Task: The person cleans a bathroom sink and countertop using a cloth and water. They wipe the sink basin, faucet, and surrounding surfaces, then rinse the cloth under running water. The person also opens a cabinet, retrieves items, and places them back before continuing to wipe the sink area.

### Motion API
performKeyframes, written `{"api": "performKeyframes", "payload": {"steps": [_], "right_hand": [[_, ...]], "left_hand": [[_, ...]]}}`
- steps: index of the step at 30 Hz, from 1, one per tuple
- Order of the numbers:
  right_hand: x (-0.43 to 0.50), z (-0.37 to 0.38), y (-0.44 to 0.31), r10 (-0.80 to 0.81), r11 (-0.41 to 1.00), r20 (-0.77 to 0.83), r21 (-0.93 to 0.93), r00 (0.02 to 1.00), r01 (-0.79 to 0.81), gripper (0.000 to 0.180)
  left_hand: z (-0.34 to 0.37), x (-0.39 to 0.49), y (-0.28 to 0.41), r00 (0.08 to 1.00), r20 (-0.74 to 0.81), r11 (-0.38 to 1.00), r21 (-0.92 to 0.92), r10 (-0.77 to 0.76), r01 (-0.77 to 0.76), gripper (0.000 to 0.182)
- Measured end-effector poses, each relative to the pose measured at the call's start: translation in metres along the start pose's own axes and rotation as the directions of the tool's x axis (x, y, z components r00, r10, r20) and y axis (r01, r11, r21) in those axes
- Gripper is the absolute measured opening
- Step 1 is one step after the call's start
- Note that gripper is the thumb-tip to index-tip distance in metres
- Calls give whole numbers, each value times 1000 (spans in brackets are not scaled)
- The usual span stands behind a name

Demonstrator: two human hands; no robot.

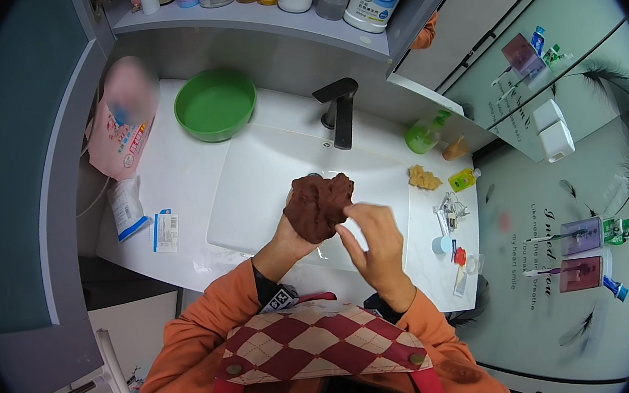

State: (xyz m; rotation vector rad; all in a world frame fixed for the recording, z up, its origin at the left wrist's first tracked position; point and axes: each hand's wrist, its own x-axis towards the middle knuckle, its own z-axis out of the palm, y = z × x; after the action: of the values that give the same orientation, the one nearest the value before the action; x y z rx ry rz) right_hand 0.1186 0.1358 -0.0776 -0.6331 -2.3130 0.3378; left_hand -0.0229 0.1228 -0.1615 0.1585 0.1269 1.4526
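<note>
A crumpled dark brown cloth (319, 210) rests bunched on my left hand (290, 241), which holds it from below over the white washbasin (249, 186). The cloth covers most of my left fingers. My right hand (379, 244) is at the cloth's right edge, its thumb and forefinger apart and the fingertips at or very near the fabric. Behind the cloth stands a black faucet (341, 112); no running water shows.
A green plastic basin (216, 106) sits at the back left, beside a pink pouch (124, 136) and a white packet (127, 206). At right are a green pump bottle (424, 134), a yellow sponge (424, 178) and a small yellow bottle (464, 179). A bottle-filled shelf (247, 18) overhangs the back.
</note>
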Motion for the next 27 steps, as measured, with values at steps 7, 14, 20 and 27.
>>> {"api": "performKeyframes", "payload": {"steps": [7,14,20,27], "right_hand": [[-15,25,10,156,943,294,238,943,-230,22],[-9,36,23,51,967,199,234,979,-98,29],[-2,53,33,176,967,273,132,946,-218,32],[3,42,26,289,718,300,561,909,-413,27]], "left_hand": [[18,-6,-7,973,-232,977,207,-1,50,46],[41,-9,-5,974,-226,908,407,-6,100,40],[42,-3,-6,946,-318,921,384,60,71,39],[38,-7,1,993,-71,891,451,91,-49,38]]}}
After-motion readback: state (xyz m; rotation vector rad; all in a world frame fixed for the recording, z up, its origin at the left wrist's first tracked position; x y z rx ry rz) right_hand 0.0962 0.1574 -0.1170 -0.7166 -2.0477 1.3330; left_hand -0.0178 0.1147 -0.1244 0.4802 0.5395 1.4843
